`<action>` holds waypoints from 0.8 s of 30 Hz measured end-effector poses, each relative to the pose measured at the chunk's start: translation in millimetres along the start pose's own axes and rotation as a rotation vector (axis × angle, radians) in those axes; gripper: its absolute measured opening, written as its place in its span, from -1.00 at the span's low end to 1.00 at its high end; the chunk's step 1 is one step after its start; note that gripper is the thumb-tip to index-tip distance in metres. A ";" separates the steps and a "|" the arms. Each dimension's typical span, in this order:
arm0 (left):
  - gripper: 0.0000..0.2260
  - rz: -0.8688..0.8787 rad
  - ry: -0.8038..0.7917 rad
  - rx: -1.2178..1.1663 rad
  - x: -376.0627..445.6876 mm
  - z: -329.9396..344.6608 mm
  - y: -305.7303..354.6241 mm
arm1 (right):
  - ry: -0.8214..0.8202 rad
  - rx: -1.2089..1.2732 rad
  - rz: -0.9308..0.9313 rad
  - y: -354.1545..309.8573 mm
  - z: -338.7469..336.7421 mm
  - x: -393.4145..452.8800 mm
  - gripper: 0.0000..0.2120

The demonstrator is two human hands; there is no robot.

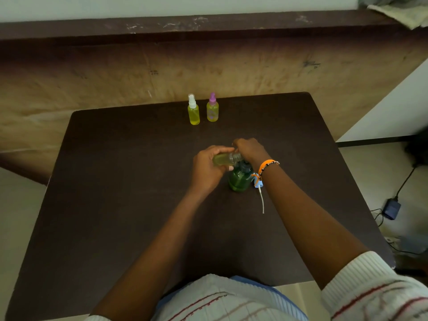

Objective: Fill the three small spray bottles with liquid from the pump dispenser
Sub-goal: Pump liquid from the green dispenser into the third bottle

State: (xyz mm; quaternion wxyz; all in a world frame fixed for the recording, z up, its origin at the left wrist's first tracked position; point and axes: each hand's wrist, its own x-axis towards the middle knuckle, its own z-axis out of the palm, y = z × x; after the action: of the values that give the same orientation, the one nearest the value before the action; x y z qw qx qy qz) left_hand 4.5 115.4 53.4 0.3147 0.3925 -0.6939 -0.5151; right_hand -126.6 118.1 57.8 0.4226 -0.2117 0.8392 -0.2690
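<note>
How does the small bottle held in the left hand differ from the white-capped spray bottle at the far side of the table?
The held bottle lies tilted almost on its side, in the left hand, over the green pump dispenser; the white-capped spray bottle stands upright on the table. The held bottle has no spray top, its neck is bare; the white-capped spray bottle is closed. The held bottle looks only partly filled; the other looks nearly full. Both are small, clear, and hold yellowish liquid.

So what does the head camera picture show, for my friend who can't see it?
A person's left hand holds a small uncapped bottle sideways at the green pump dispenser, with the right hand on top. Two filled spray bottles stand behind on the dark table.
</note>
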 end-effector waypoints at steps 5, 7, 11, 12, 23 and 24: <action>-0.52 -0.009 0.010 -0.013 -1.0 0.8 -0.2 | 0.023 0.041 -0.010 1.9 -0.8 -0.5 -0.44; -0.54 -0.014 0.008 -0.006 -0.7 1.4 -1.5 | 0.062 0.061 -0.021 4.4 -1.0 0.6 -0.41; -0.57 -0.025 0.009 0.029 0.1 2.4 -2.7 | 0.106 0.051 -0.025 7.0 0.9 2.6 -0.45; -0.57 -0.033 0.009 0.033 -0.4 2.8 -3.5 | 0.112 0.048 -0.021 8.2 1.1 2.8 -0.46; -0.58 -0.017 0.006 0.036 -2.0 -0.8 4.3 | 0.040 0.063 0.012 0.9 -1.3 -7.2 -0.26; -0.58 -0.020 0.007 0.042 -2.0 -0.4 4.1 | 0.039 0.061 0.009 0.4 -2.0 -8.0 -0.26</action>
State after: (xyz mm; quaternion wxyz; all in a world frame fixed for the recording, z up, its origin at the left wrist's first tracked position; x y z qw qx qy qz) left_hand 4.9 117.5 57.4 0.3034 0.4078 -0.6996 -0.5022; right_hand -123.9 123.6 63.3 0.4135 -0.1897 0.8398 -0.2965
